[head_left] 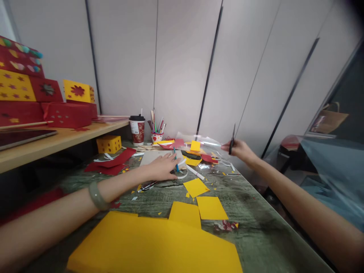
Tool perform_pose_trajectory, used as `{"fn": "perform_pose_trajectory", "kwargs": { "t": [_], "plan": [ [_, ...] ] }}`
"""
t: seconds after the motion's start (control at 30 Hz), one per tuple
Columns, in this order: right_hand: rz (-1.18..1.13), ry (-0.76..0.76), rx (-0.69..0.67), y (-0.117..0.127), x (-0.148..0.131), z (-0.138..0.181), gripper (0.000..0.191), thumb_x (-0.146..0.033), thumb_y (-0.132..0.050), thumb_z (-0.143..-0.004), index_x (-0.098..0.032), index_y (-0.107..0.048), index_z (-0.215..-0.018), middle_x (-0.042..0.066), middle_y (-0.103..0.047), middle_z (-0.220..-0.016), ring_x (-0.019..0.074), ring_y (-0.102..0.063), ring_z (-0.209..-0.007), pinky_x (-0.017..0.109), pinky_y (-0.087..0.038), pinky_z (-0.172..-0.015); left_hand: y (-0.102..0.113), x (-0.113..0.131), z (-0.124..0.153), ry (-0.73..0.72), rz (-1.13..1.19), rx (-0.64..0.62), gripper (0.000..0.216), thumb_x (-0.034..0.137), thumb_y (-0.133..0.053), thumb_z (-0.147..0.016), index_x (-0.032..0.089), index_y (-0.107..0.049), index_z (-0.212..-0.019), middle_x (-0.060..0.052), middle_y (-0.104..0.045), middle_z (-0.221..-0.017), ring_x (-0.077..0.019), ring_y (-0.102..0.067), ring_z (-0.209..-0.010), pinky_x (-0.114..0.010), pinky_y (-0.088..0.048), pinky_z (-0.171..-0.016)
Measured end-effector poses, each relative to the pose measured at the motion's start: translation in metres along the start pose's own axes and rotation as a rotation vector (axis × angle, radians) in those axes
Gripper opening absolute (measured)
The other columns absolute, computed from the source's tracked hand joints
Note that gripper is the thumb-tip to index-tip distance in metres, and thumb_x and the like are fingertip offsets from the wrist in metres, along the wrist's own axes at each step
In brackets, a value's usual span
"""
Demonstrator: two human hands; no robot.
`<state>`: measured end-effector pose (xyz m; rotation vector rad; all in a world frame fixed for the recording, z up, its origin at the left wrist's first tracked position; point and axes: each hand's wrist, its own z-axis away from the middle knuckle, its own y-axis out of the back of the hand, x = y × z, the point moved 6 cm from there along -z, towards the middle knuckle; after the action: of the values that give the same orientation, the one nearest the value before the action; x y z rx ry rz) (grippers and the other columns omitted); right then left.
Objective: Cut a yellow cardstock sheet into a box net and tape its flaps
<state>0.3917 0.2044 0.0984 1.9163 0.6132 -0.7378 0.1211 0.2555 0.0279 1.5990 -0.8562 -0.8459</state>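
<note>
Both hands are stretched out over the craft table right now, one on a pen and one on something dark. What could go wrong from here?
1. The right hand holds a thin dark tool upright near the table's far right edge; if it is a blade, a slip may cut.
2. The left hand reaches over the blue pen amid loose yellow scraps; the forearm might sweep them away.
3. The coffee cup stands close behind and may tip.

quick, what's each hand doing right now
Left hand: flat on the table, fingers touching a blue pen, not gripping it.
Right hand: closed on dark scissors, held upright.
</note>
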Motion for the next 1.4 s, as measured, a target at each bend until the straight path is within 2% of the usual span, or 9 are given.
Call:
{"fn": "perform_pose_trajectory", "kwargs": {
  "t": [0.17,0.33,0.47,0.73,0.9,1.03,1.2,1.33,1.4],
  "plan": [
    [0.260,0.049,-0.083,-0.042,0.044,0.002,0.028,-0.026,-0.051,-0.084,-0.016,-0.052,-0.110,0.007,-0.056,-0.110,0.0206,-0.058,-0.089,0.040,-0.048,-0.072,-0.014,-0.005,-0.014,-0.016,-0.015,-0.045,0.069,0.031,-0.049,-0.072,0.017,-0.017,-0.133,-0.019,-0.018,-0.140,-0.0291,-0.038,-0.118,-0.036,-0.038,-0.088],
    [0.432,0.107,-0.093,-0.070,0.046,-0.002,0.026,-0.026,-0.051,-0.085,-0.018,-0.052,-0.109,0.007,-0.056,-0.111,0.0198,-0.058,-0.089,0.040,-0.048,-0.073,-0.011,-0.009,-0.015,-0.036,-0.049,-0.046,0.071,0.014,-0.049,-0.066,0.022,-0.022,-0.131,-0.015,-0.015,-0.142,-0.0304,-0.037,-0.118,-0.038,-0.039,-0.087],
    [0.493,0.135,-0.060,-0.064,0.023,-0.022,0.027,-0.026,-0.051,-0.084,-0.017,-0.052,-0.110,0.007,-0.056,-0.111,0.0202,-0.058,-0.089,0.040,-0.048,-0.073,-0.008,-0.014,-0.016,-0.048,-0.056,-0.035,0.069,0.012,-0.049,-0.064,0.020,-0.028,-0.129,-0.015,-0.022,-0.139,-0.0296,-0.040,-0.116,-0.036,-0.039,-0.086],
    [0.462,0.172,0.009,-0.030,-0.047,-0.064,0.027,-0.027,-0.052,-0.084,-0.015,-0.053,-0.108,0.005,-0.057,-0.108,0.0218,-0.058,-0.088,0.040,-0.049,-0.071,-0.003,-0.014,-0.017,-0.103,-0.069,-0.039,0.069,0.013,-0.048,-0.062,0.019,-0.031,-0.129,-0.014,-0.045,-0.124,-0.0264,-0.054,-0.097,-0.032,-0.042,-0.076],
    [0.411,0.222,0.094,-0.026,-0.072,-0.075,0.028,-0.027,-0.052,-0.084,-0.016,-0.052,-0.109,0.006,-0.056,-0.109,0.0217,-0.058,-0.089,0.040,-0.048,-0.072,-0.003,-0.013,-0.016,-0.123,-0.079,-0.018,0.070,0.013,-0.046,-0.062,0.019,-0.029,-0.130,-0.013,-0.049,-0.119,-0.0248,-0.056,-0.090,-0.031,-0.043,-0.072],
    [0.374,0.236,0.096,-0.045,-0.070,-0.075,0.029,-0.026,-0.051,-0.084,-0.017,-0.051,-0.111,0.007,-0.055,-0.112,0.0211,-0.057,-0.090,0.041,-0.048,-0.073,-0.004,-0.014,-0.016,-0.127,-0.086,-0.005,0.069,0.012,-0.045,-0.062,0.018,-0.029,-0.129,-0.014,-0.046,-0.122,-0.0251,-0.054,-0.096,-0.031,-0.042,-0.075],
    [0.352,0.209,-0.097,-0.074,-0.053,-0.067,0.026,-0.026,-0.051,-0.084,-0.016,-0.053,-0.108,0.006,-0.057,-0.108,0.0201,-0.059,-0.087,0.039,-0.049,-0.071,-0.003,-0.013,-0.016,-0.121,-0.085,0.007,0.067,0.013,-0.047,-0.061,0.020,-0.034,-0.126,-0.012,-0.051,-0.117,-0.0247,-0.056,-0.092,-0.030,-0.043,-0.070],
    [0.340,0.184,-0.117,-0.058,-0.042,-0.060,0.027,-0.026,-0.051,-0.084,-0.016,-0.052,-0.110,0.007,-0.056,-0.109,0.0198,-0.058,-0.088,0.040,-0.049,-0.072,0.008,-0.015,-0.017,-0.081,-0.063,0.036,0.056,0.014,-0.046,-0.065,0.022,-0.043,-0.120,-0.010,-0.062,-0.094,-0.0242,-0.058,-0.081,-0.031,-0.042,-0.066],
    [0.357,0.168,-0.104,-0.045,-0.034,-0.056,0.027,-0.026,-0.051,-0.084,-0.017,-0.052,-0.110,0.007,-0.056,-0.110,0.0202,-0.058,-0.089,0.040,-0.048,-0.072,0.017,-0.019,-0.021,-0.057,-0.042,0.062,0.052,0.015,-0.045,-0.068,0.023,-0.044,-0.119,-0.008,-0.062,-0.093,-0.0231,-0.058,-0.082,-0.030,-0.042,-0.067]
  ]
}}
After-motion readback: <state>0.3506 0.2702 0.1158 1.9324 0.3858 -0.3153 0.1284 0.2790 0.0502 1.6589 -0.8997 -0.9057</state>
